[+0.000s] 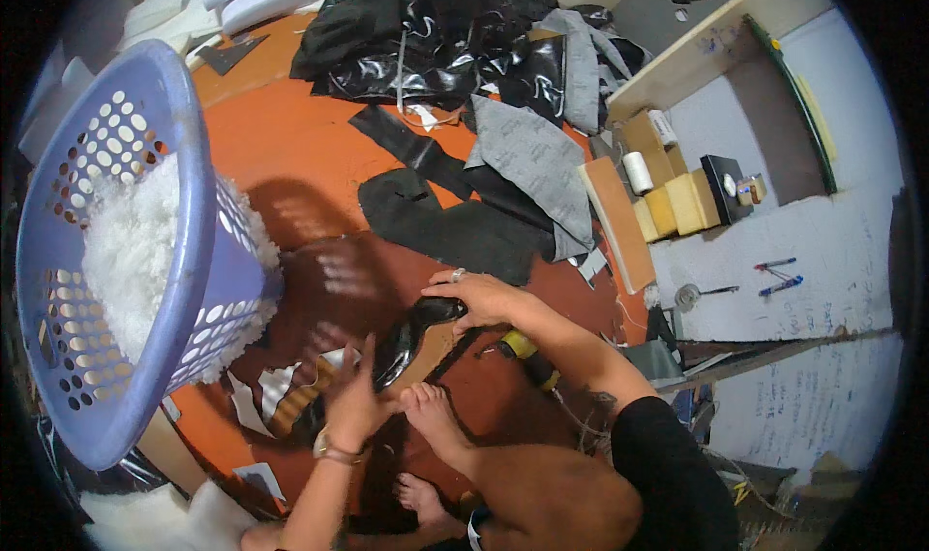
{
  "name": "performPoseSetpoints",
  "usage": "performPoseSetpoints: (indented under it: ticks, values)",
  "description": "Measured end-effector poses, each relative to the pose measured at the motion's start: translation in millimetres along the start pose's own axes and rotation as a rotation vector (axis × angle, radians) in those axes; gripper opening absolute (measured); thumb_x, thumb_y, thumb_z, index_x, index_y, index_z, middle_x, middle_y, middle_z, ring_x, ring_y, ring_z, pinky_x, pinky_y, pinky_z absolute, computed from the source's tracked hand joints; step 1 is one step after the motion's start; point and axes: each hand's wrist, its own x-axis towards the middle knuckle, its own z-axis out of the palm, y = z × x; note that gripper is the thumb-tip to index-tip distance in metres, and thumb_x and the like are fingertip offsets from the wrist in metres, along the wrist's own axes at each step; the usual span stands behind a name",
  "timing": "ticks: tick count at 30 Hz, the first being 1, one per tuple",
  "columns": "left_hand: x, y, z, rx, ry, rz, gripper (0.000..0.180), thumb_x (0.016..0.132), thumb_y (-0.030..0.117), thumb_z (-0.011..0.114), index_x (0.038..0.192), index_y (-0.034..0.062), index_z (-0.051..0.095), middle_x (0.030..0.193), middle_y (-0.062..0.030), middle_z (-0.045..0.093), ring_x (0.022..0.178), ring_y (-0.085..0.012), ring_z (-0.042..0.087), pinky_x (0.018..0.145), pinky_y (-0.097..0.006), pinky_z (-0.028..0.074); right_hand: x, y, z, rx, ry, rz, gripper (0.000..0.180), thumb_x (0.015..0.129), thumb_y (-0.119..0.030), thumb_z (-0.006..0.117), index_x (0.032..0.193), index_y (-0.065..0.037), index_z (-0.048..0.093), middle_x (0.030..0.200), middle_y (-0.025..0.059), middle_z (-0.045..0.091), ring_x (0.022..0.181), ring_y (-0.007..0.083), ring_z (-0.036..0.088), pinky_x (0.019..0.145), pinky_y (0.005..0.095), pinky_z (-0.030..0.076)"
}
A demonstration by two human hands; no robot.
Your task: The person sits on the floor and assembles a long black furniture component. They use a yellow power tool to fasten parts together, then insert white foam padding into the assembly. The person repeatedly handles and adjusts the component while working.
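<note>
A curved wooden piece [433, 355] with shiny black covering [395, 357] along its side and top end lies on the red-brown floor before me. My right hand [481, 297], with a ring on it, is closed round its far, covered end. My left hand [354, 401] is over its nearer end, fingers and thumb spread apart; I cannot tell whether the palm touches the covering. My bare foot [431, 411] is beside the wood. To the right of the piece lies a yellow and black power tool [521, 346]. White, brown and black scraps [290, 391] lie left of my left hand.
A purple basket [198, 164] full of white fluffy stuffing stands at the left. Black and grey fabric pieces [527, 164] lie ahead, with a black shiny heap [416, 33] behind. At the right, a board with foam blocks [677, 208] and pens [779, 278].
</note>
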Motion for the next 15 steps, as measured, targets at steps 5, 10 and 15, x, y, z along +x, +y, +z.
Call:
performPoseSetpoints:
  ticks: [5,10,15]
  values:
    - [0.2,-48.3,-31.4,-0.006,-0.017,0.072,0.108,0.058,0.040,0.101,0.153,0.0143,0.058,0.150,-0.0190,0.060,0.136,-0.0410,0.059,0.114,-0.051,0.048,-6.1,-2.3,17.5,0.188,0.121,-0.011,0.087,0.071,-0.023,0.096,0.150,-0.013,0.061,0.141,0.0160,0.059,0.135,0.0365,0.055,0.115,0.0444,0.046]
    - [27.6,-55.1,-57.1,0.219,-0.098,0.192,0.090,0.063,0.038,0.095,0.144,0.0126,0.064,0.151,-0.0196,0.060,0.135,-0.0343,0.061,0.116,-0.058,0.045,-40.7,-18.3,71.0,0.182,0.025,0.072,0.093,0.072,-0.043,0.095,0.152,-0.012,0.060,0.142,0.0193,0.060,0.134,0.0396,0.056,0.115,0.0480,0.045]
    - [65.9,-4.2,-1.2,0.092,-0.127,0.321,0.095,0.076,0.046,0.089,0.153,0.0046,0.053,0.154,-0.0255,0.056,0.142,-0.0447,0.054,0.119,-0.054,0.043,-3.9,-29.3,77.4,0.210,0.078,-0.055,0.096,0.074,-0.047,0.091,0.154,-0.007,0.056,0.155,0.0200,0.057,0.142,0.0385,0.054,0.120,0.0476,0.043]
